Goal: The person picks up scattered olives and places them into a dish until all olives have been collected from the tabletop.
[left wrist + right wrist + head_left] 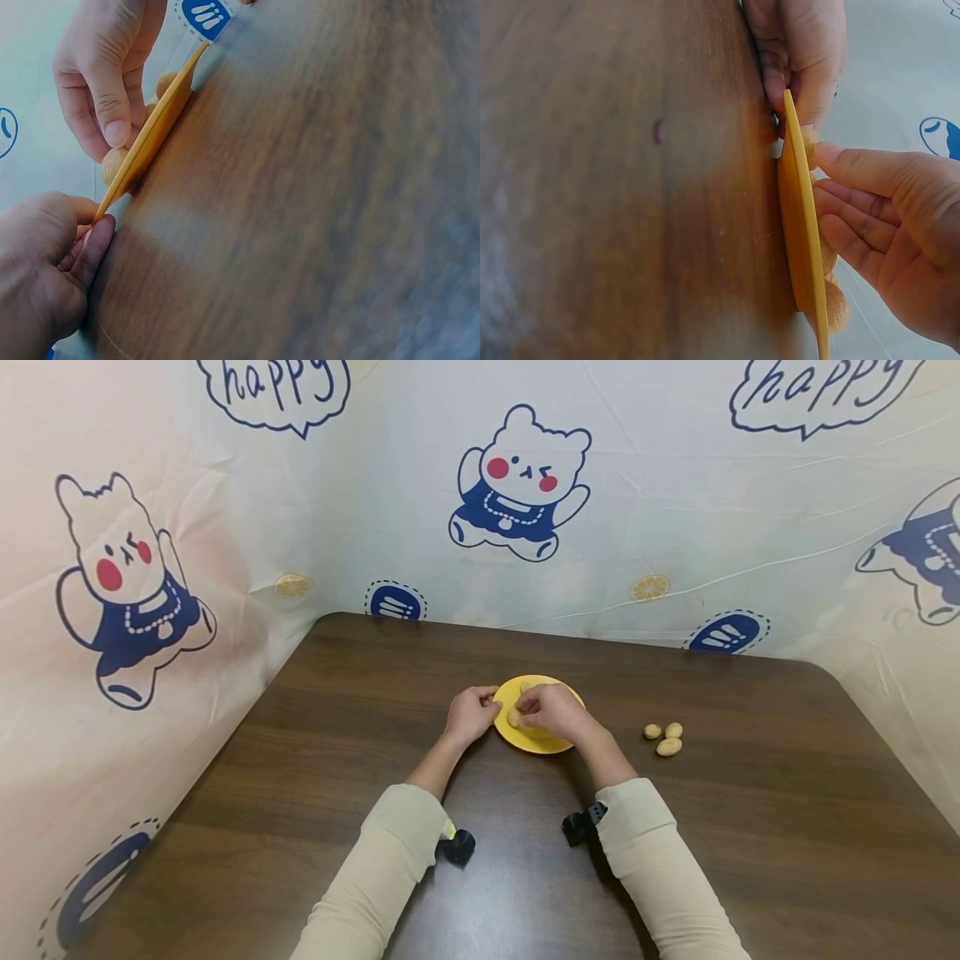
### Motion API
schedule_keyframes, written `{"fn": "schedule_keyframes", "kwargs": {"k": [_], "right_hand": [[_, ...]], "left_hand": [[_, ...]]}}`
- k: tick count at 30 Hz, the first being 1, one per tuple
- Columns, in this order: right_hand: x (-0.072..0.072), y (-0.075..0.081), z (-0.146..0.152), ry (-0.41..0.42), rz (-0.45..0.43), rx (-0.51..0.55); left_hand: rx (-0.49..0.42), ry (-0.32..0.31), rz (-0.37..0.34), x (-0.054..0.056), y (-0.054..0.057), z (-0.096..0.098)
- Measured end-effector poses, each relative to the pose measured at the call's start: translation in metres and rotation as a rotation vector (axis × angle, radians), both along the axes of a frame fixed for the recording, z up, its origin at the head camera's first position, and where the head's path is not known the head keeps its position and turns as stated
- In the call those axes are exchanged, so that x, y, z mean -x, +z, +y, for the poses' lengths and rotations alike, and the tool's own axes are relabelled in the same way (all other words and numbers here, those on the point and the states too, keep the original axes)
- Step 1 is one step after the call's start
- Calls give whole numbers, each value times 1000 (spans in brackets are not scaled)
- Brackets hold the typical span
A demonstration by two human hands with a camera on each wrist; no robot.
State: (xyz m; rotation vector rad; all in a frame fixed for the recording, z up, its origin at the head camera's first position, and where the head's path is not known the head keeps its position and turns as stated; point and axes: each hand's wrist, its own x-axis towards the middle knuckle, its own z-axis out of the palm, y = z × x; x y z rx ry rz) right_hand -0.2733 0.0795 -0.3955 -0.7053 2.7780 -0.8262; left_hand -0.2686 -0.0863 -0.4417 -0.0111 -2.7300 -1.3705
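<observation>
A yellow plate (534,745) lies on the table with several tan peanuts in their shells on it. My left hand (472,714) grips the plate's left rim, thumb on one face and fingers on the other in the left wrist view. Over the plate, my right hand (557,710) has its thumb and fingertips on a peanut (808,141) near that same rim. Further peanuts (837,306) sit on the plate beyond the right fingers, partly hidden by the hand in the head view.
To the right of the plate, three peanuts (669,747) lie close together on the dark wooden table (750,827). A printed cloth (375,510) with cartoon bears hangs behind the table and at its sides.
</observation>
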Motion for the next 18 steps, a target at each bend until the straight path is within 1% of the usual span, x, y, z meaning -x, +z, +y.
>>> {"fn": "schedule_keyframes", "kwargs": {"k": [5, 12, 18], "right_hand": [[1, -1, 1, -2, 14, -6], [0, -1, 3, -31, -8, -9], [-2, 3, 9, -49, -27, 8]], "left_hand": [[-4, -2, -5, 0, 0, 0], [-10, 1, -14, 1, -1, 1], [-8, 1, -20, 1, -1, 1]]}}
